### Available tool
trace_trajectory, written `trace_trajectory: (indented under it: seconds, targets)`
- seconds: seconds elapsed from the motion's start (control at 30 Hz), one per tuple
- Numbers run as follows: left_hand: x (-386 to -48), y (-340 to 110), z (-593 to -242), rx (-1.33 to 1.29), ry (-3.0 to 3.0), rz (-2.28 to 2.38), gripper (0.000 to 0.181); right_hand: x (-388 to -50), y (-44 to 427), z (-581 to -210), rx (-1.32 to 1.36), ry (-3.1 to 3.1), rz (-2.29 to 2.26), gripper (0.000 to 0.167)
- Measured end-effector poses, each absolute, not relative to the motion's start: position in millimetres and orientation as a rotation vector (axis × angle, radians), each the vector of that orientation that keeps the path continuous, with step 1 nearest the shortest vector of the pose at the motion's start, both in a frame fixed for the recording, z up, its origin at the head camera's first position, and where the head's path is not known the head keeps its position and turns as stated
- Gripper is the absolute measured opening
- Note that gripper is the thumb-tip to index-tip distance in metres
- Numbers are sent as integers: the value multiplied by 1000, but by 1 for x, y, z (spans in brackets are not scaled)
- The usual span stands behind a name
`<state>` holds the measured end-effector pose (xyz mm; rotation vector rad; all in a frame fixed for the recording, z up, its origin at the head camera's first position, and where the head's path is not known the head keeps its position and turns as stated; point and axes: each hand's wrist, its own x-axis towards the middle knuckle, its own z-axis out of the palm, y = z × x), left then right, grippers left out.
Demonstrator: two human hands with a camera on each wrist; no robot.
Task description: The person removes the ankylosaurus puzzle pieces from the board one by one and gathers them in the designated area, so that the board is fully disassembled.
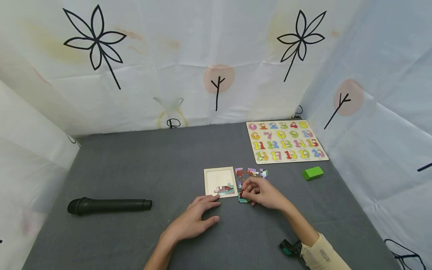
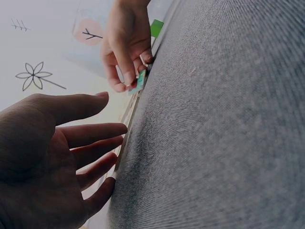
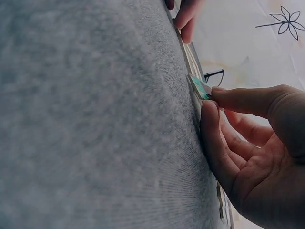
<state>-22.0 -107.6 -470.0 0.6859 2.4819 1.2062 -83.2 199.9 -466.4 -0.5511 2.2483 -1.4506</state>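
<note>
My right hand point(image 1: 262, 192) pinches a teal and red jigsaw piece point(image 1: 242, 198) between thumb and index finger, beside the wooden puzzle tray point(image 1: 206, 183). In the right wrist view the same jigsaw piece point(image 3: 199, 87) looks tilted up off the cloth. Joined pieces point(image 1: 225, 189) lie in the tray's lower right corner. My left hand point(image 1: 194, 218) lies with spread fingers, its fingertips by the tray's lower edge. Loose jigsaw pieces point(image 1: 252, 172) sit to the right of the tray, one partly hidden by my right hand.
A number puzzle board point(image 1: 287, 141) lies at the back right. In front of it is a green block point(image 1: 312, 173). A black microphone point(image 1: 109, 206) rests on the left of the grey table point(image 1: 145, 165). White printed cloth point(image 1: 145, 86) walls the table in.
</note>
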Motion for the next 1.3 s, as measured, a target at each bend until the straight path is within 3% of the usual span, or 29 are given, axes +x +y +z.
trace_trajectory:
  seconds: [0.3, 0.77, 1.1, 1.3]
  targets:
    - [-23, -111, -486, 757, 2544, 1187, 50, -74, 197, -466, -504, 2420, -1351, 10]
    - [-19, -104, -461, 654, 2462, 1175, 49, -72, 191, -464, -484, 2563, -1290, 13]
    - [-24, -106, -493, 713, 2539, 1181, 49, -76, 186, -461, -532, 2436, -1365, 15]
    - [-21, -102, -476, 725, 2537, 1151, 49, -85, 172, -456, -593, 2389, -1402, 17]
